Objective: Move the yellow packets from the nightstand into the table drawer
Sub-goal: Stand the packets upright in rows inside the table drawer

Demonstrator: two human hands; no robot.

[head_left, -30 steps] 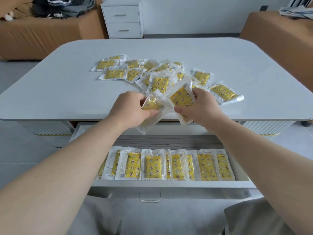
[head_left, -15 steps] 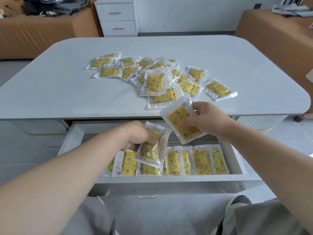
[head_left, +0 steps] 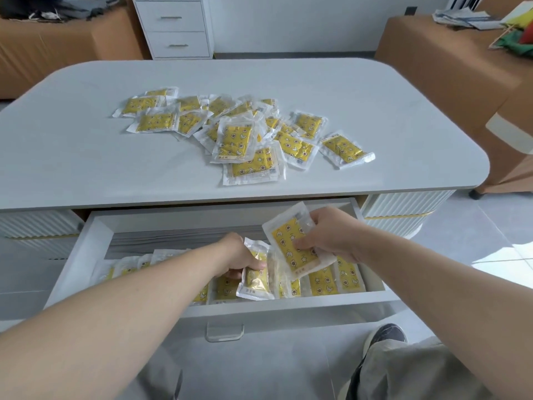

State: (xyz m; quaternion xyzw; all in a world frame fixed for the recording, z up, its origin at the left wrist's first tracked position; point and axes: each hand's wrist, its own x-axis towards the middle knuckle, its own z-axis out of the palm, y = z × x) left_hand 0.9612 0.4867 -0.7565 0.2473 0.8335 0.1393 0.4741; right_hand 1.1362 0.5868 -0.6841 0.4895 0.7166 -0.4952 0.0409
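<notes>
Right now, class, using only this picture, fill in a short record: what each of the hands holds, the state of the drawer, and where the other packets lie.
left hand: grips the left packet, low inside the drawer
right hand: pinches the right packet, tilted, above the drawer
drawer: pulled open
drawer row: yellow packets lined up along the front
table: carries the loose pile of yellow packets
task: unfinished, since many packets are not in the drawer yet

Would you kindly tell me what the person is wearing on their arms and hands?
The left arm and right arm are uncovered to the frame's edge, no sleeve in view; the left hand and right hand bear no gloves, rings, watch or bracelet.
</notes>
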